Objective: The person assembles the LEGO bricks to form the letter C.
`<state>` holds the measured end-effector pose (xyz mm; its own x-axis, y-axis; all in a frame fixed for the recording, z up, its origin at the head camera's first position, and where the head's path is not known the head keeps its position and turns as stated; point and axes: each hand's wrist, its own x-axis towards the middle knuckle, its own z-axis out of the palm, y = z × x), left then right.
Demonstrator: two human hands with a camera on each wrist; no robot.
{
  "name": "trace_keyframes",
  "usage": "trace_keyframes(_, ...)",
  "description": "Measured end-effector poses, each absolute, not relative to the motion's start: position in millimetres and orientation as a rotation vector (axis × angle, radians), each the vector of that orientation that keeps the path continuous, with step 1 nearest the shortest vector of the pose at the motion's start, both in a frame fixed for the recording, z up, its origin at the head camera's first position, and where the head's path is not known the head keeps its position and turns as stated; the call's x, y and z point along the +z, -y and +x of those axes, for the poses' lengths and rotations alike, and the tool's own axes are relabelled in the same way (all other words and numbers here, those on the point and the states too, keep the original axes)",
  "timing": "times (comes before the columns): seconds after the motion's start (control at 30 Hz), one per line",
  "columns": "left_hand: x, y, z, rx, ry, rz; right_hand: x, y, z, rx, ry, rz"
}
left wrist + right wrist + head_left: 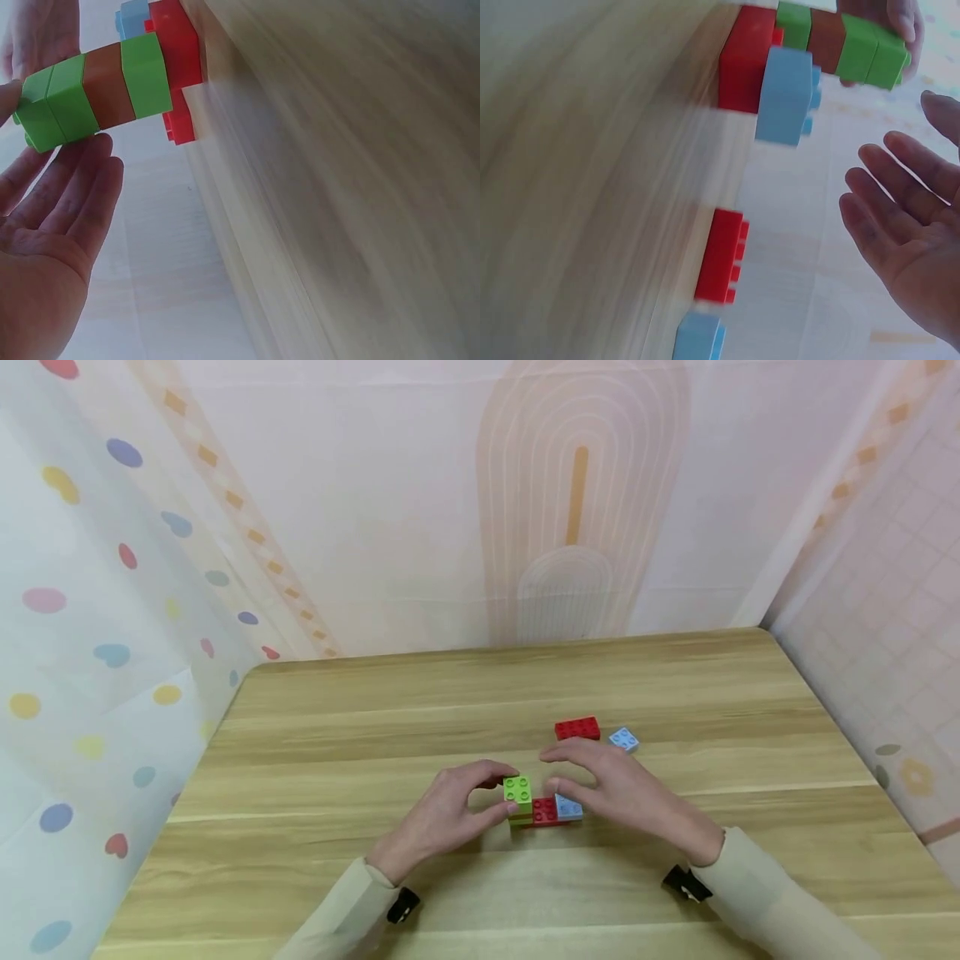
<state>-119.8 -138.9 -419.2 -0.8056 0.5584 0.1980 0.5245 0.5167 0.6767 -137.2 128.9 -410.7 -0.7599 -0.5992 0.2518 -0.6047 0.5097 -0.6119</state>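
Note:
A red toy building brick [746, 60] lies on the table as a base. One end bears a tower of green, brown and two more green bricks; the top green brick [517, 787] shows four studs. A light blue brick [785, 96] sits on the base's other end. With thumb and fingers, my left hand [450, 814] pinches the tower near its top. My right hand [626, 787] hovers just right of the light blue brick, fingers spread and holding nothing. In the left wrist view, a second red piece [180, 124] shows behind the base.
Behind my right hand, a loose red brick [577, 727] and a small loose light blue brick [624, 740] lie on the wooden table [360, 718]. Patterned curtains [375, 510] hang behind the table and along both sides.

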Motion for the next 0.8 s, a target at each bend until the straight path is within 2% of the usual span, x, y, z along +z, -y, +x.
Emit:
trace_keyframes(0.37, -418, 134, -120, 1.216, -2.706, 0.926, -411, -143, -154, 1.048, 2.766, 0.974)
trace_keyframes(0.8, -421, 131, -124, 1.233, -2.72, 0.911, -413, -155, -179, 1.0, 2.772, 0.989)
